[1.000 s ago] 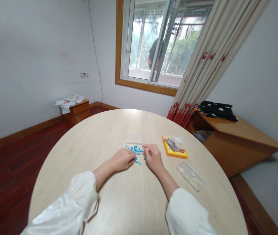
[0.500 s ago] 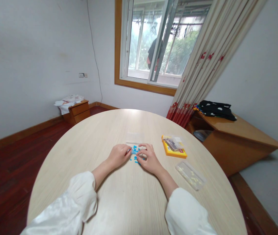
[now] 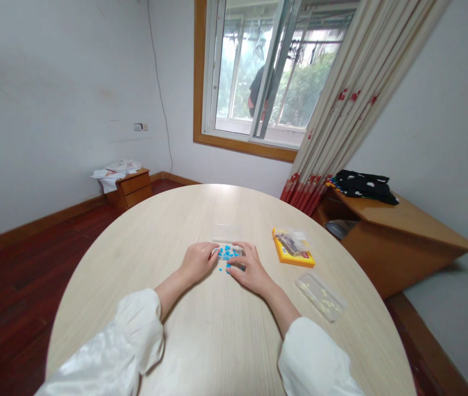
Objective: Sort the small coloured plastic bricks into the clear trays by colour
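Observation:
In front of me on the table lies a small clear plastic box [image 3: 234,247] with several little blue pieces [image 3: 227,248] in it. My left hand [image 3: 198,263] is at the box's left side, its thumb and fingers closed on that edge. A few more blue pieces [image 3: 220,269] lie on the tabletop just on the near side of the box. My right hand [image 3: 251,268] curves over the box's right side. Its thumb and index fingertip meet around a small blue piece [image 3: 229,266] at the near edge. The palm hides part of the box.
Beyond the box is a clear lid [image 3: 225,230]. To the right are a yellow box [image 3: 293,258] with clear plastic on top and a clear case [image 3: 320,297] of pale yellow pieces. All stand on a round wooden table [image 3: 168,220]. A person [image 3: 256,91] shows through the window.
My right fingertips have moved slightly toward me, from the middle of the clear box to the blue pieces at its near edge. More blue pieces now show in the box. My left hand has barely shifted.

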Demonstrator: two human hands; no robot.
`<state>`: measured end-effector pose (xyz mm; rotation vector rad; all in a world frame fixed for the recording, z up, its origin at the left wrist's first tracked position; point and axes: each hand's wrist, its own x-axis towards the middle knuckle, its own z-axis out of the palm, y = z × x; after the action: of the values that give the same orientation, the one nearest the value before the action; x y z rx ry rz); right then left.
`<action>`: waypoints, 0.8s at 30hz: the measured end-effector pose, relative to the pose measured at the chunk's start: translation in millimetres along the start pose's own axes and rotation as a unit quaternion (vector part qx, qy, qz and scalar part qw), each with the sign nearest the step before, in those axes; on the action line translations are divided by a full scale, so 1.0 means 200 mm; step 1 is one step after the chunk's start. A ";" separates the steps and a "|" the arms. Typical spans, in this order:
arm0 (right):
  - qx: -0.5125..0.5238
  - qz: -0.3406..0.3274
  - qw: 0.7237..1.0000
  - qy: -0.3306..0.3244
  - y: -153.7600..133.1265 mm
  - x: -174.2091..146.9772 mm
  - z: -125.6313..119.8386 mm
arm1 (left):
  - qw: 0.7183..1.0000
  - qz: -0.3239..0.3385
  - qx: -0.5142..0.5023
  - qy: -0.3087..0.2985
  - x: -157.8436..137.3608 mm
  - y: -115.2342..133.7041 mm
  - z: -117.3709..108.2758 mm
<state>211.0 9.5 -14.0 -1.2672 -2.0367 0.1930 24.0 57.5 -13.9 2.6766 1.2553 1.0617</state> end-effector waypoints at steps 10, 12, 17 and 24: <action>0.026 0.042 0.999 -0.021 -0.01 0.01 0.00 | 1.000 0.002 -0.001 -0.001 0.00 0.00 0.00; 0.031 0.049 0.998 -0.027 -0.01 0.01 0.00 | 1.000 0.003 -0.004 0.000 0.00 0.00 0.00; 0.046 0.049 0.997 -0.038 0.00 0.00 0.00 | 1.000 0.011 -0.009 0.010 0.00 -0.01 0.01; 0.073 0.063 0.994 0.043 0.01 0.02 0.00 | 0.998 0.049 -0.036 -0.009 0.00 0.02 -0.02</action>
<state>210.8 13.1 -13.6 -1.2904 -1.8355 0.3344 23.6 53.3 -9.5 2.7128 1.0719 1.0684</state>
